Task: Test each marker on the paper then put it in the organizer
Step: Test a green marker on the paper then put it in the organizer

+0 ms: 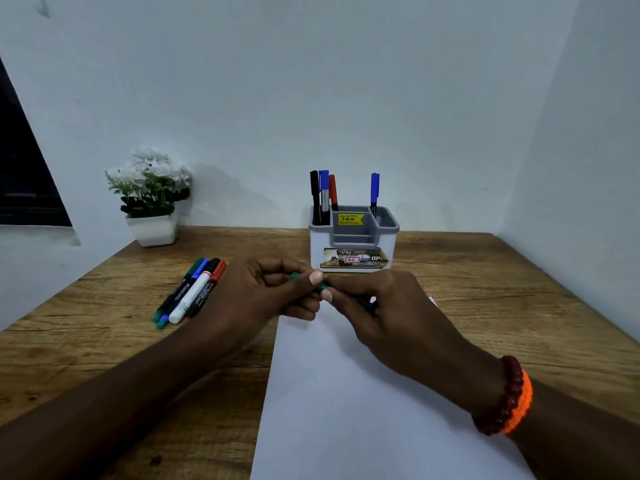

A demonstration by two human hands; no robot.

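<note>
Both hands meet over the far end of the white paper [346, 393]. My left hand [263, 296] pinches the green cap of a marker [320, 285], and my right hand [384, 310] grips its dark barrel; most of the marker is hidden by fingers. Whether the cap is on or off cannot be told. Behind the hands stands the white and grey organizer [353, 237], with a black, a blue and a red marker [323, 192] upright in its left slot and another blue marker [374, 190] in the right slot. Several loose markers [194, 292] lie in a row on the table to the left.
The wooden table [121, 341] meets a white wall at the back and on the right. A small white pot of white flowers [152, 199] stands at the back left. A dark window edge [24, 174] shows at far left.
</note>
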